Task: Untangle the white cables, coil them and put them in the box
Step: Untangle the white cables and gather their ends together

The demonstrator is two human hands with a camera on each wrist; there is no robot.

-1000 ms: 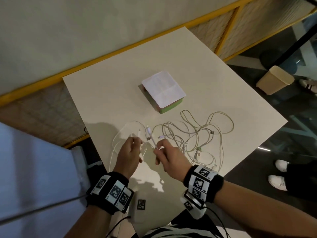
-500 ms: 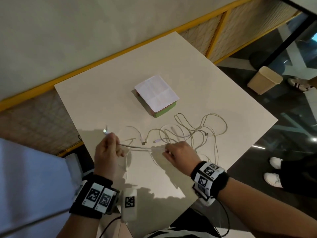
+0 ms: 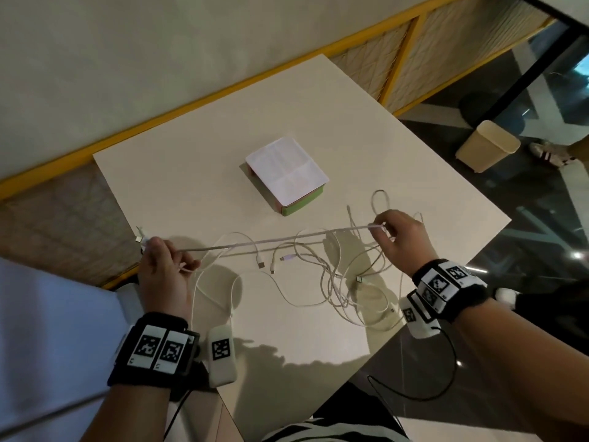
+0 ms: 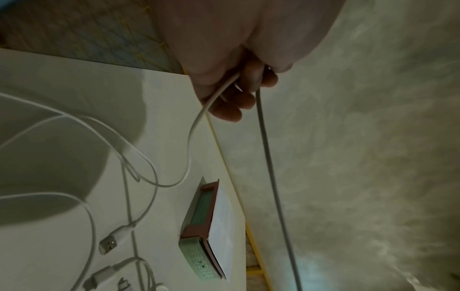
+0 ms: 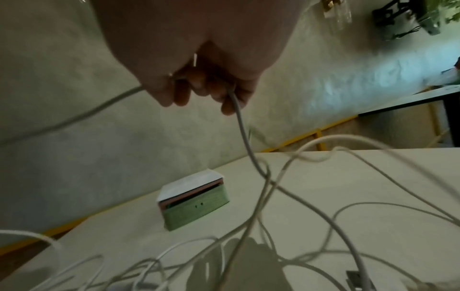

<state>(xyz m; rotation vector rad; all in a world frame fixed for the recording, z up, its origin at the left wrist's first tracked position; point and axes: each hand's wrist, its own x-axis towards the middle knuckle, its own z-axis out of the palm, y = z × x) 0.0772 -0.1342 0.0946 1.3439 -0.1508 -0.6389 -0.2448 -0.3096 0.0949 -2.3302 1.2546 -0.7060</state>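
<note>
- From the head view, we see our left hand (image 3: 162, 275) and right hand (image 3: 403, 237) each pinching one white cable (image 3: 271, 240), stretched taut between them above the white table (image 3: 197, 173). The remaining tangled cables (image 3: 338, 282) lie loose beneath. Beyond them sits a green box (image 3: 301, 205) under a white sheet; its contents are hidden.
- At the left wrist, our fingers (image 4: 231, 104) curl round the cable (image 4: 268, 157); a USB plug (image 4: 109, 243) lies near the box (image 4: 199, 259).
- At the right wrist, our fingers (image 5: 231, 98) grip the cable (image 5: 242, 128) above the tangle (image 5: 273, 216). The box (image 5: 199, 212) shows a dark gap under its cover.
</note>
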